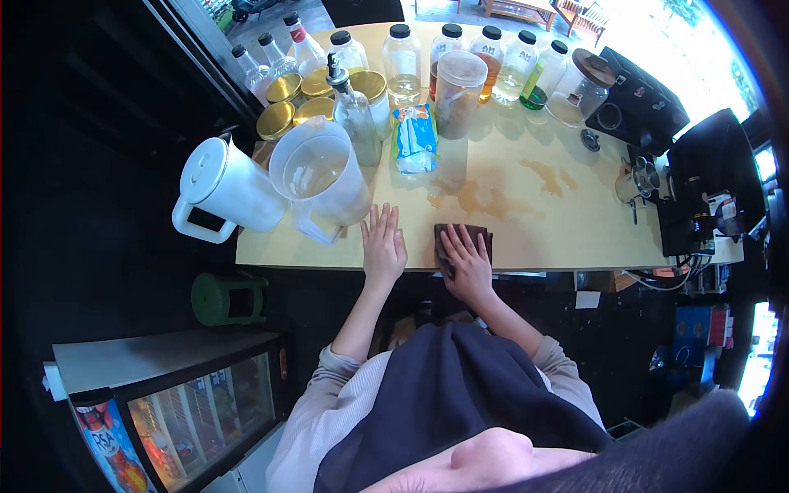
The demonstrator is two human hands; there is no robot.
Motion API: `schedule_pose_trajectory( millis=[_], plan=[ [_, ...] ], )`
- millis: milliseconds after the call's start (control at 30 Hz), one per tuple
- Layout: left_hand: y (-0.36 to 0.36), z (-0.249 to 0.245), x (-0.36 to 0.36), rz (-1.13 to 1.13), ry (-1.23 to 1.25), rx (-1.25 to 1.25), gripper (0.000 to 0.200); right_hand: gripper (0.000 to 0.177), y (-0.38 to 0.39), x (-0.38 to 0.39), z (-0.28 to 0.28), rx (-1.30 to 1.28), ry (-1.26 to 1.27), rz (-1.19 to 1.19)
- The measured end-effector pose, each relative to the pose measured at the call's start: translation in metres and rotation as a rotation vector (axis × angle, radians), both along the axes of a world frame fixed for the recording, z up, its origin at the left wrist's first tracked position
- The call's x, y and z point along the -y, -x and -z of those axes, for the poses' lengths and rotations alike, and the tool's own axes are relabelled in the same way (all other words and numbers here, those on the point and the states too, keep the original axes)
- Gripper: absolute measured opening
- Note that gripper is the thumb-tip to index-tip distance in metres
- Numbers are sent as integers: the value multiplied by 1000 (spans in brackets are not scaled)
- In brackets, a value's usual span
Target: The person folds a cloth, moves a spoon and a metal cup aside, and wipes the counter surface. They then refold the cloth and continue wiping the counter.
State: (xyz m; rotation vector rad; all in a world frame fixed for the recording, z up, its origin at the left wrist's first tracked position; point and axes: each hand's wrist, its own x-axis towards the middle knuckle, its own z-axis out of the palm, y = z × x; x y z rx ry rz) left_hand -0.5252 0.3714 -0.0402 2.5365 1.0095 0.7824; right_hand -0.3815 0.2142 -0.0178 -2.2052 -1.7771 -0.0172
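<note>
My right hand [468, 269] lies on a folded dark brown cloth [444, 234] at the table's front edge, its fingers stretched out and slightly spread over the cloth. Beyond the cloth, a brownish wet puddle [481, 197] spreads on the tabletop, with a smaller wet patch [549, 176] to its right. My left hand [384, 246] rests flat near the front edge, holding nothing, fingers extended. Just left of it stands a translucent plastic pitcher [322, 177], its handle toward me. Behind the puddle lies a blue and white soft packet [416, 140].
A white lidded jug [226, 189] stands at the table's left end. Gold-lidded jars [374, 103], a pump bottle [355, 123], a cloudy container [458, 99] and several black-capped bottles [403, 66] line the back. Black equipment [707, 181] occupies the right end. A green stool [226, 297] stands below left.
</note>
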Motion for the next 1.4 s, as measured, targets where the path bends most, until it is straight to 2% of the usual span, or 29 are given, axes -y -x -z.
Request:
schedule_pose_trajectory(
  millis=[167,433,533,867,967,1100,1400],
  plan=[
    [0,2,0,4,-23,-14,50,71,12,-31,2,-2,-53,32],
    [0,1,1,-14,-21,8,51,71,19,-19,-4,-29,-4,-249],
    [1,0,0,-11,-40,5,53,72,16,-17,-7,8,1,-274],
    [2,2,1,1,-34,83,55,69,14,-112,20,-29,-94,-149],
    [3,1,1,6,-41,83,55,69,15,-119,15,2,-74,-147],
    [3,1,2,0,-31,89,54,68,14,-101,16,-50,-81,-187],
    [1,2,1,-15,-31,56,52,72,4,0,-5,-144,-17,-204]
  ],
)
